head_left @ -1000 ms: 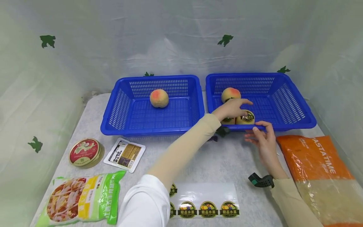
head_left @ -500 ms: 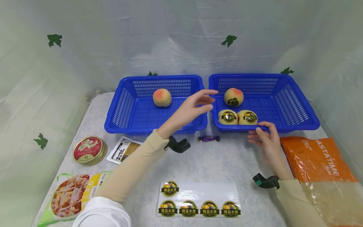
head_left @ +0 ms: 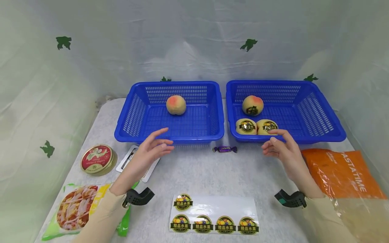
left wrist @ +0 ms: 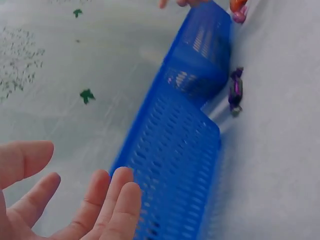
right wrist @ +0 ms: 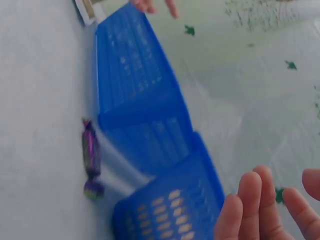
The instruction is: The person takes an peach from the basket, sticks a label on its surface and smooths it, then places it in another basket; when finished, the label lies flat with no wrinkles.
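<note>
My left hand (head_left: 149,153) hovers in front of the left blue basket (head_left: 170,139), fingers spread and holding nothing. One peach (head_left: 176,105) without a visible sticker sits in that basket. At the front rim of the right blue basket (head_left: 307,138) is my right hand (head_left: 284,150), its fingers loosely bent with nothing in them. Inside stand a peach at the back (head_left: 253,104) and two in front, a left peach (head_left: 246,127) and a right peach (head_left: 266,127), each bearing a black and gold round label. A sticker sheet (head_left: 223,206) with several such labels lies on the table.
A purple-wrapped candy (head_left: 225,149) lies before the gap between the baskets. On the left are a round red tin (head_left: 98,158), a flat white packet (head_left: 149,173) partly behind my hand, and a green food bag (head_left: 76,209). An orange pasta bag (head_left: 343,175) lies on the right.
My left hand has left the peaches in the right basket and swung left and back toward me, uncovering the labelled peaches and candy. My right hand has stayed near the right basket's front rim.
</note>
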`<state>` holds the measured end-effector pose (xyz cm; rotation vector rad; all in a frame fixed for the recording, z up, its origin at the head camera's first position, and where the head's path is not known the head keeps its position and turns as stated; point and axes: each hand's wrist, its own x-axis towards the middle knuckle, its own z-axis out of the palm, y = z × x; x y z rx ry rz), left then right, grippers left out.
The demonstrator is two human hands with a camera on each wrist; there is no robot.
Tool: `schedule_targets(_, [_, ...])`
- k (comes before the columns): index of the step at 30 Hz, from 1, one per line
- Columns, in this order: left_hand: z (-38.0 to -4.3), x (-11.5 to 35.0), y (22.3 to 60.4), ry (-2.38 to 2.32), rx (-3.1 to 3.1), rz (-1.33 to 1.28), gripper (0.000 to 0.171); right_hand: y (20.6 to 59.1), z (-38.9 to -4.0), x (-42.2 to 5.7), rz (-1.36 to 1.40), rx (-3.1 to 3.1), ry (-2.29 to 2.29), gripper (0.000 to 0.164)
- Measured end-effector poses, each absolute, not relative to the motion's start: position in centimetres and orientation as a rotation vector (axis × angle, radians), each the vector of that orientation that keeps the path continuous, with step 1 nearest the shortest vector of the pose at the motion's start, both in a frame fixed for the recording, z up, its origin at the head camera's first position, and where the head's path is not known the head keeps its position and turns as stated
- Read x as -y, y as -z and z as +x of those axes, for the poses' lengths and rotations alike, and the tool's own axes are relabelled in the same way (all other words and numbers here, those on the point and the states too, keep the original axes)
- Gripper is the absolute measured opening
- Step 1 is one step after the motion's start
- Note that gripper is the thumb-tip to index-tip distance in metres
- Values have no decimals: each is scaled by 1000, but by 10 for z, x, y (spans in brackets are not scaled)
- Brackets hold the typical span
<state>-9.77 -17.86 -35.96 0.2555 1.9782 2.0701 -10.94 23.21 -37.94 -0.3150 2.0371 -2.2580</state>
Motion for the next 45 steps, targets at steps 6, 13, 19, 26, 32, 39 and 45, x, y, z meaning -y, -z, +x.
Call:
schedule_targets(6, [-94,189,386,-2183,-1866,133,57,361,-124,-196,-504,-2077,2164,26])
schedule_targets(13, [-94,169,402,-2335,-1862,-1,64,336,-154,-146,-614,-2034,2081,28])
schedule_targets(19, [-97,152,412,-2475,-1955,-70,55,322,-194,-98,-642,-2001,2018,33])
schedule_targets(26, [-103,133,419,-2542,-2190,-225,47,328,-246,-51,-604,-2089,1923,37])
schedule_targets(32, [-107,124,423,-2566,-2290,-292,47,344,-276,-27,-433,-2127,1753,45])
schedule_targets(39, [-102,123,414,-2566,-2240,-248,48,361,-290,2,-253,-1986,1677,54])
schedule_targets(45, [-95,122,398,-2556,-2225,-239,47,365,-289,31,-176,-1895,1632,59])
